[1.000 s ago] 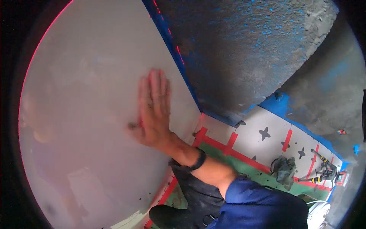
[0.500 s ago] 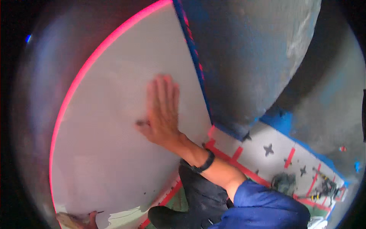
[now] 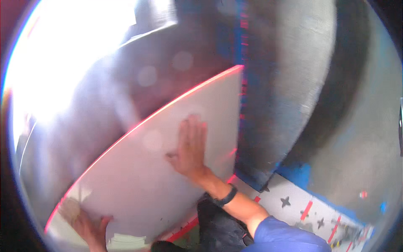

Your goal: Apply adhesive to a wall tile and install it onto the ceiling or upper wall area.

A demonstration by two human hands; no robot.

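Observation:
A large, flat, pale grey panel [image 3: 147,185] with a curved edge glowing pinkish red spreads in front of me. My right hand [image 3: 193,147], with a dark band on the wrist, lies flat against its upper right part, fingers stretched and thumb out to the side. At the lower left, my left hand [image 3: 86,220] rests on the panel near the curved edge, its thumb apart from the fingers. Those left fingertips look pale and blur into the surface. I see nothing held in either hand.
A tall dark grey curved wall [image 3: 289,75] with blue smears rises to the right. A white strip [image 3: 275,189] with dark star-shaped marks and red bars runs along its base. Tools [image 3: 350,235] lie blurred at lower right. Strong glare fills the upper left.
My view has tilted up, so the panel's curved edge sits lower and bright glare appears. More of my left hand shows. My right hand stays flat on the panel, nearer its curved edge.

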